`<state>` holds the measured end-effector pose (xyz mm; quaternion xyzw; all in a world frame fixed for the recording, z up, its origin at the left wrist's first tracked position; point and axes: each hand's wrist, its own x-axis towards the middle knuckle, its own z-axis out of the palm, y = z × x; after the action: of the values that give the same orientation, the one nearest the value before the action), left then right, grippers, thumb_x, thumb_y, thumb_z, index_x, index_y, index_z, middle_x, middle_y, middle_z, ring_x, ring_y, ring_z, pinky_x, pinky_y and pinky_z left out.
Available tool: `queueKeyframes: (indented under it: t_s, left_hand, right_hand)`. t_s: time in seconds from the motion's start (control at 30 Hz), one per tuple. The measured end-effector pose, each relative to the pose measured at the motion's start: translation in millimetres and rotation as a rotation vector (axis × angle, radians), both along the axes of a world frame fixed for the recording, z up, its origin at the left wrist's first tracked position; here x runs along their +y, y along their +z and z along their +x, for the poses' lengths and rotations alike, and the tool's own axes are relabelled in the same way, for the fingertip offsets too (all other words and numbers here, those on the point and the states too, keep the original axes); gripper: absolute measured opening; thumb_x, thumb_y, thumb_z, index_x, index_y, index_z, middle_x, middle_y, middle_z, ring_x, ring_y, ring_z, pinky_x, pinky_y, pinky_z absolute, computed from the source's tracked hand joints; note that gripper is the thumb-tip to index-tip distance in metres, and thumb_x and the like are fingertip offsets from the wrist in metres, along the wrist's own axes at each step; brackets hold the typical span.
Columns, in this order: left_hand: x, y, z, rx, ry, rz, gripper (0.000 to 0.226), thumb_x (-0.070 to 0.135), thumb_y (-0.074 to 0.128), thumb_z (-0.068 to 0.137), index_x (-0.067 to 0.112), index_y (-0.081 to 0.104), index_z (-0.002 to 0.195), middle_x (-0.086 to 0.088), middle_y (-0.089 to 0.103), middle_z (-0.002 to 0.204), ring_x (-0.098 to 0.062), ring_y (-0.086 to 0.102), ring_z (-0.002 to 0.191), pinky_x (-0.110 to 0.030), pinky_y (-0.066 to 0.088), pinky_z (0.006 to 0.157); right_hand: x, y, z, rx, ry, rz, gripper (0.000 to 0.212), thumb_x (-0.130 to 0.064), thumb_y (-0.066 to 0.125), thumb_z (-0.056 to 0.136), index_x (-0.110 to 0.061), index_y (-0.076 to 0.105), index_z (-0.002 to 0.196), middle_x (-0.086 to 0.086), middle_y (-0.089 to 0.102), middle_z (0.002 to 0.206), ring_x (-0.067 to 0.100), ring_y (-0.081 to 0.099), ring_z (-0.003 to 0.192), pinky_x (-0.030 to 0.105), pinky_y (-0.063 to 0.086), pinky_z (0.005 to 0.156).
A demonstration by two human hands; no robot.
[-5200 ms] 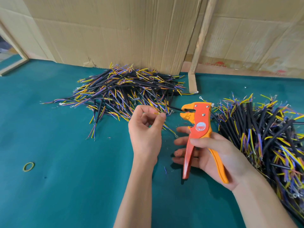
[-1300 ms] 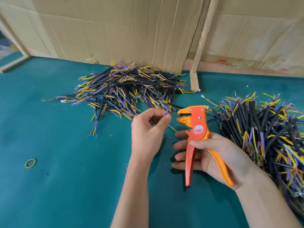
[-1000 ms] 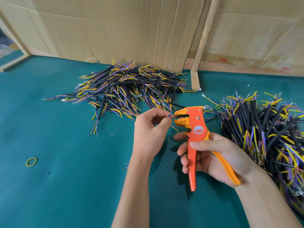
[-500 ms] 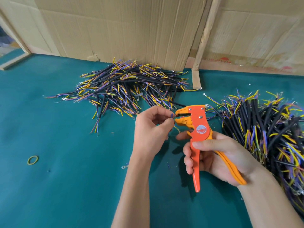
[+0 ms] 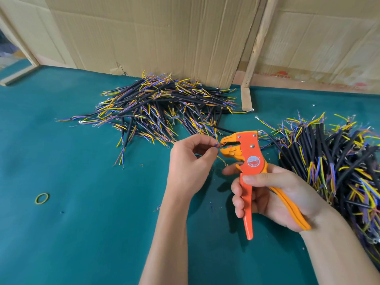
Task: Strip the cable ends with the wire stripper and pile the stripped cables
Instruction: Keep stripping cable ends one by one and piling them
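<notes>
Your left hand (image 5: 189,161) pinches a thin blue wire end (image 5: 216,145) at the orange wire stripper (image 5: 246,161) gripped by your right hand (image 5: 265,196); both black cable piles (image 5: 162,108) on the green table (image 5: 82,223) look large, so it's probably midway.

A right hand (image 5: 273,194) grips the handles of an orange wire stripper (image 5: 249,161), its head pointing left toward a left hand (image 5: 189,161) that pinches a thin blue wire (image 5: 216,145) at the tool's tip. Both are above a teal bench (image 5: 82,233). Beyond the stripper lies a pile of black cables (image 5: 164,108) against a cardboard wall (image 5: 154,33); another cable pile (image 5: 333,165) lies to its right, and a yellow rubber band (image 5: 42,198) well to its left.
</notes>
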<state>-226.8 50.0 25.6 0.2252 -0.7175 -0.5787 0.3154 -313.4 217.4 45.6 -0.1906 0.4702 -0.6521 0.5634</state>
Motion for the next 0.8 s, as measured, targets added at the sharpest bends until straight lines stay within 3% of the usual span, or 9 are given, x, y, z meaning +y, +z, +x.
queueKeyframes:
  t_s: [0.17,0.53,0.8]
  left_hand:
    - [-0.6,0.8,1.4,-0.020,0.008,-0.076,0.026,0.002,0.070,0.085,0.027,0.072,0.077,0.009,0.074,0.076,-0.005,0.064,0.068,-0.027,0.052,0.069]
    - [-0.1,1.3,1.4,-0.027,0.015,-0.083,0.031,0.001,0.075,0.082,0.030,0.070,0.075,0.016,0.070,0.070,-0.002,0.063,0.066,-0.021,0.048,0.063]
    - [-2.2,0.3,2.5,-0.002,0.002,-0.056,0.029,0.001,0.077,0.081,0.029,0.071,0.074,0.013,0.070,0.069,-0.007,0.063,0.066,-0.029,0.048,0.060]
  right_hand:
    - [-0.7,-2.0,-0.2,0.003,-0.023,0.000,0.056,-0.015,0.087,0.071,0.006,0.066,0.119,0.024,0.061,0.084,0.037,0.063,0.069,0.049,0.056,0.066]
    - [-2.9,-2.0,3.6,0.004,-0.046,0.014,0.045,-0.012,0.076,0.075,0.006,0.067,0.115,0.022,0.058,0.079,0.037,0.060,0.064,0.047,0.056,0.062]
    - [-4.1,-2.9,3.6,-0.001,-0.045,0.030,0.045,-0.014,0.076,0.076,0.006,0.068,0.115,0.019,0.056,0.075,0.033,0.058,0.060,0.044,0.054,0.057]
